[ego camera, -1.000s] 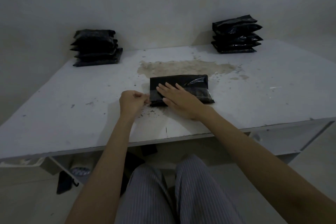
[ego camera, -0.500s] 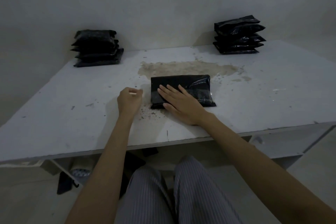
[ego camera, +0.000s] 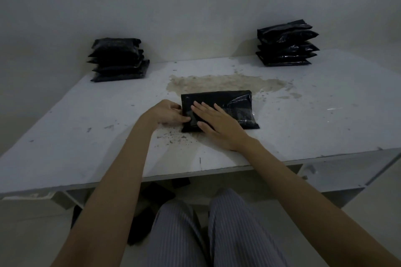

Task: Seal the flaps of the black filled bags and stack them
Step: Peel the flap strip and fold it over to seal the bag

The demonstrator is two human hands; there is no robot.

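- The step in hand looks like sealing: a black bag (ego camera: 219, 110) lies flat at the middle of the desk (ego camera: 325, 119), its left end being worked.
- The right hand (ego camera: 217, 124) lies on the bag's left half with fingers straight and spread, pressing it down and grasping nothing.
- The left hand (ego camera: 167, 112) sits at the bag's 9 o'clock edge, fingers curled onto that end; it seems to pinch the flap there, though the dim light makes the flap itself hard to make out.
- Next, I judge, the flap needs pressing flat along its whole edge, then the bag goes onto a stack.
- Two stacks of black bags stand well apart from it: the left stack (ego camera: 118, 60) at about 11 o'clock, the right stack (ego camera: 286, 46) at about 1 o'clock, both near the wall.
- A brownish stain (ego camera: 221, 82) spreads just beyond the bag at 12 o'clock, and dark crumbs (ego camera: 173, 136) lie near its 7 o'clock corner; nothing stands between the bag and either stack.
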